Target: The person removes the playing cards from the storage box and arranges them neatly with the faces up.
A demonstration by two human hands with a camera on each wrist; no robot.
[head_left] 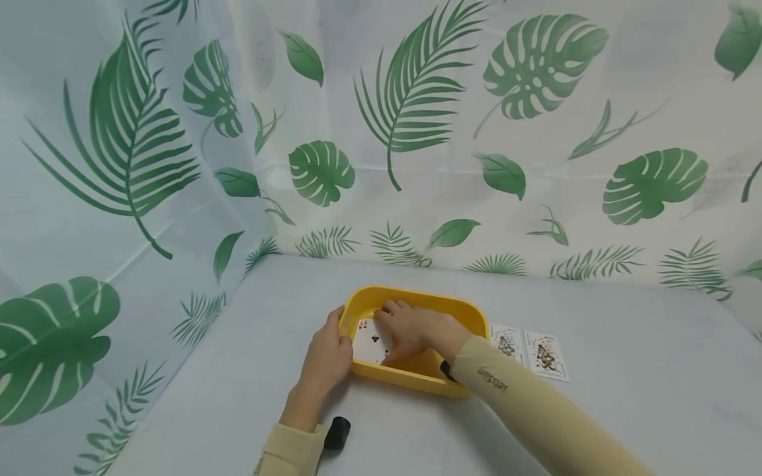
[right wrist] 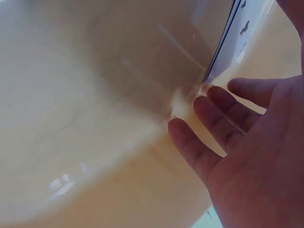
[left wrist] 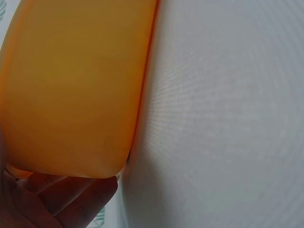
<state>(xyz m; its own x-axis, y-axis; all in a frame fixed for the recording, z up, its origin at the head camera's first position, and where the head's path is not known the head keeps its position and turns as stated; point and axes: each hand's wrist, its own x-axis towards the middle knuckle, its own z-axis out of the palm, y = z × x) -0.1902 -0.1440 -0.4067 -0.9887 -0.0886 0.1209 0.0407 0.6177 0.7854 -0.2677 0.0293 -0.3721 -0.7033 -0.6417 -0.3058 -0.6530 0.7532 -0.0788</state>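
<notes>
A yellow plastic basin sits on the pale table surface. My left hand holds its left end, fingers against the outer wall and thumb at the rim; in the left wrist view the fingers lie along the basin's end. Inside the basin lie white playing cards, an ace of clubs uppermost. My right hand reaches into the basin over the cards' right side. In the right wrist view its fairly straight fingers touch down close to the card edge, with the thumb at the upper right, partly out of frame.
Two joker cards, one grey and one coloured, lie side by side on the table, right of the basin. A white leaf-patterned curtain stands behind and at the left. A black wrist device sits at my left cuff.
</notes>
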